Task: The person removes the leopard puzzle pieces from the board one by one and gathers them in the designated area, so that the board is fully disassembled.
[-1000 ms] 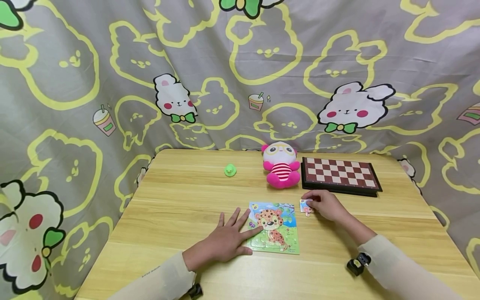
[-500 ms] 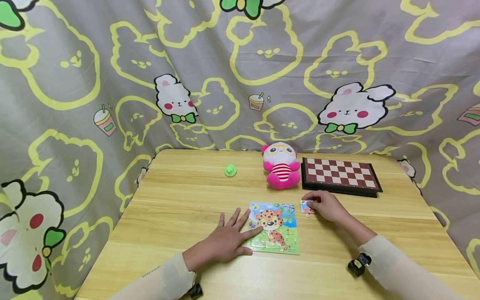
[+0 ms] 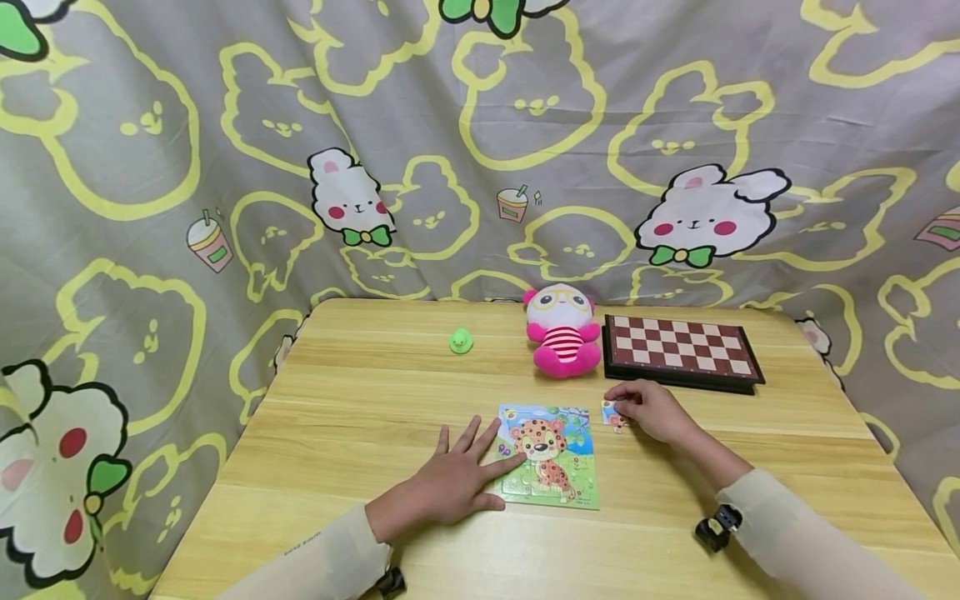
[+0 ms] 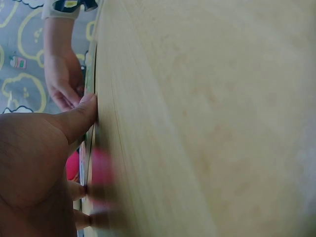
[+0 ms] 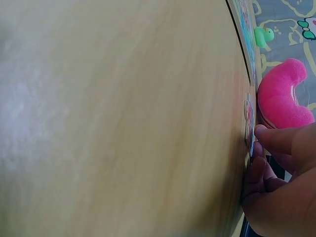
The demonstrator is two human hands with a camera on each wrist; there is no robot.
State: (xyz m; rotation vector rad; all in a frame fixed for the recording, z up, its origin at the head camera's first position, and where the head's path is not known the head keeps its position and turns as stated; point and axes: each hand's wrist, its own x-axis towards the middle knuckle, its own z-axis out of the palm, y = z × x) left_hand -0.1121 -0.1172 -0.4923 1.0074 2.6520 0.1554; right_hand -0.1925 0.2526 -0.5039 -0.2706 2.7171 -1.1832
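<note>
My left hand [image 3: 456, 482] lies spread on the left side of a square jigsaw puzzle [image 3: 579, 477], which shows a spotted leopard cub on grass. Its fingers are straight, with one reaching over the cub's picture. Right of the puzzle, my right hand [image 3: 657, 410] pinches a loose puzzle piece [image 3: 609, 412] between thumb and fingers. The right wrist view has this puzzle piece [image 5: 249, 123] low at the tabletop, with fingertips at its edge; the hand covers part of it. A narrow gap separates the piece from the puzzle.
Behind the puzzle sits a pink and white plush toy [image 3: 562, 337]. A folding chessboard [image 3: 682, 346] lies to its right, and a small green duck [image 3: 461, 340] stands to its left. A patterned curtain [image 3: 420, 125] hangs at the table's back edge.
The loose piece has shifted very slightly to the right under my right hand, and a little less of it shows. My left hand has stayed in place.
</note>
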